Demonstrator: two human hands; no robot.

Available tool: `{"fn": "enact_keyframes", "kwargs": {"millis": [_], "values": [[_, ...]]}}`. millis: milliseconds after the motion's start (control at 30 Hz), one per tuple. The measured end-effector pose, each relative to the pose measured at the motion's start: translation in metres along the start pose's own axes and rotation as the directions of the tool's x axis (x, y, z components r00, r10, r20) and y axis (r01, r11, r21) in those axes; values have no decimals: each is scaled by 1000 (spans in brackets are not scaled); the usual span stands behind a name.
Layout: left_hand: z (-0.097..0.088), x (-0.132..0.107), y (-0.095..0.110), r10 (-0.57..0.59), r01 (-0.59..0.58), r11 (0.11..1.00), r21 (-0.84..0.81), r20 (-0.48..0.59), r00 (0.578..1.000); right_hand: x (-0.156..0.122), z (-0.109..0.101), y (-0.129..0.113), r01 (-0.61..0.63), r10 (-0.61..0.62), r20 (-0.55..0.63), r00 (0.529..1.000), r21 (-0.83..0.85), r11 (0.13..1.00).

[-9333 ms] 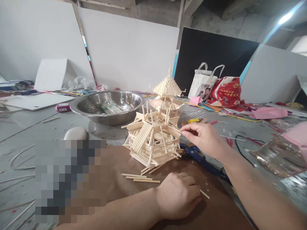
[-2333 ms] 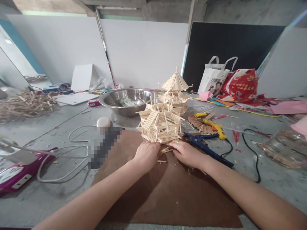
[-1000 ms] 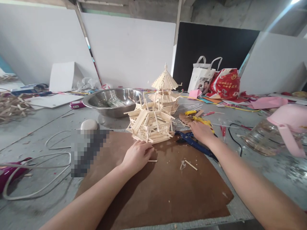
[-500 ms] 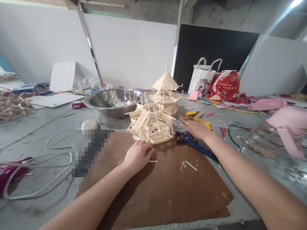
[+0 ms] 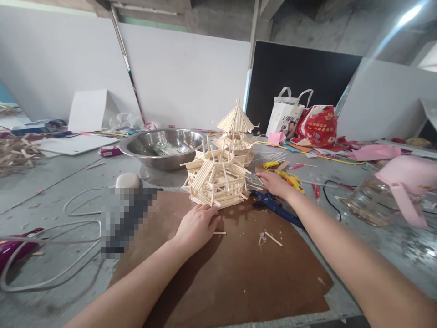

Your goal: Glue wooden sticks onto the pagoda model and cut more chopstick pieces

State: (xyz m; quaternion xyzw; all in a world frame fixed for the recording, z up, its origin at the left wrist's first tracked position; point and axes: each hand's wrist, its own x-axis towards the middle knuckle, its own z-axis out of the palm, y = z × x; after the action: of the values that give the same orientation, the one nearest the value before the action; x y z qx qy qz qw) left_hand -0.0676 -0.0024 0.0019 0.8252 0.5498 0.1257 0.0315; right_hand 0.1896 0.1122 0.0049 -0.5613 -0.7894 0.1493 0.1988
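Note:
A pavilion-like model of thin wooden sticks (image 5: 218, 180) stands at the back of a brown mat (image 5: 252, 278). My left hand (image 5: 200, 226) rests at its front edge with curled fingers; their tips and anything inside them are hidden. Beside that thumb lies a short stick (image 5: 220, 233). My right hand (image 5: 275, 183) reaches past the model to a few loose sticks (image 5: 253, 186). Its fingers are bent together over them, and what they hold is too small to make out. Blue-handled cutters (image 5: 276, 207) lie just below this hand, and a yellow tool (image 5: 290, 181) lies beyond it.
Behind the model stands a roofed stick tower (image 5: 238, 120), with a steel basin (image 5: 164, 148) to its left. A pink-lidded jug (image 5: 372, 202) is at right. Bags (image 5: 316, 125) stand at the back. A white cable (image 5: 54, 287) loops at left. Stick scraps (image 5: 273, 239) dot the mat.
The view has shifted slightly. My right hand stays over the loose sticks with its fingers a little changed. My left hand remains at the model's front edge.

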Motion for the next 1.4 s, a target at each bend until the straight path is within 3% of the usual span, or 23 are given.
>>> {"fn": "enact_keyframes", "kwargs": {"millis": [100,233,433,800,1033,1400], "values": [[-2,-1,3,-9,7,999,38,33,999,1,3,-4,-75,86,-41,995,220,973],[-5,-4,8,-6,0,998,69,75,997,9,11,-19,-157,182,-7,983,483,862],[-4,-9,13,41,-46,993,109,45,998,16,15,-39,-167,176,60,983,697,697],[0,-15,14,64,-71,984,162,44,997,23,23,-35,-172,117,127,985,791,587],[-4,-15,13,11,-20,983,184,50,999,24,20,-44,-171,63,165,984,793,585],[-18,-17,7,-102,75,941,331,67,993,-6,7,-51,-224,98,204,974,806,547]]}}
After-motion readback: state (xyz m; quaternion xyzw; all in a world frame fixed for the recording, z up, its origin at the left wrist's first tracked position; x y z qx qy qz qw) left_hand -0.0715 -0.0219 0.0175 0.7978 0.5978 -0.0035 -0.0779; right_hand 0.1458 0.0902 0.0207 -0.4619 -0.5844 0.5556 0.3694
